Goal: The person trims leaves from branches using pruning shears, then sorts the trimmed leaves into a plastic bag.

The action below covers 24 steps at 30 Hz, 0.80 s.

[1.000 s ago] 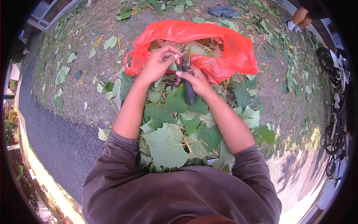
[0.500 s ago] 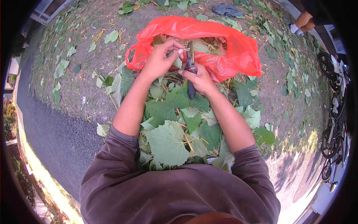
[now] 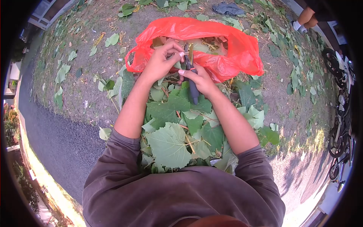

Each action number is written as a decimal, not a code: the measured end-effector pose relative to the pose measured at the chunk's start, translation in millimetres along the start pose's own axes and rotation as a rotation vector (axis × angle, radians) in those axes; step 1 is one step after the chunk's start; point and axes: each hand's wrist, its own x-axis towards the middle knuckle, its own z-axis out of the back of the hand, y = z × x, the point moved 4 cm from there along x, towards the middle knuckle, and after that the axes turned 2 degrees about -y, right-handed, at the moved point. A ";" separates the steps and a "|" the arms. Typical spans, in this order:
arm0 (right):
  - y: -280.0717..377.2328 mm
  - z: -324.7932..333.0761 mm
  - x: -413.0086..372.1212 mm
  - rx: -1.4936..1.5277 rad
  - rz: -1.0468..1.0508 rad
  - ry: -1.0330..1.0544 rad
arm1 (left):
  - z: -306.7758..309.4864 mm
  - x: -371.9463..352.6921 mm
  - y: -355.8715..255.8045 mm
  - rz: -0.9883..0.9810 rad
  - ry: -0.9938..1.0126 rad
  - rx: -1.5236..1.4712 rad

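Note:
My right hand is wrapped round dark-handled pruning shears, whose blades point away from me over the near rim of an open red plastic bag. Beside the blades, my left hand pinches a small thin stem. Leaves and cut pieces lie inside the bag. Between my forearms is a heap of large green leaves with some stems among them.
Scattered leaves cover the soil around the bag. A dark cloth lies beyond it. At the upper right are another person's legs. Motorbikes line the right edge, and a paved road runs along the left.
The shears have opened wider in my right hand, their lower handle swinging slightly toward me. My left hand still pinches the stem near the blades. The view has shifted slightly.

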 end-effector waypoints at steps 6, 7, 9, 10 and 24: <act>5.9 -0.5 -1.8 -0.143 0.062 -0.076 | -3.5 -1.3 -3.8 0.061 -0.015 0.042; 6.0 -0.7 -1.7 -0.148 0.066 -0.090 | -3.8 -1.1 -4.9 0.061 -0.015 0.041; 2.6 1.1 -0.4 -0.157 0.069 -0.101 | -4.3 -1.2 -5.5 0.054 -0.003 0.041; -1.2 3.2 0.9 -0.171 0.064 -0.106 | -3.0 -1.0 -2.9 0.053 -0.007 0.040; 8.2 1.3 0.7 0.053 0.038 -0.080 | 5.3 1.2 3.0 0.074 -0.120 -0.039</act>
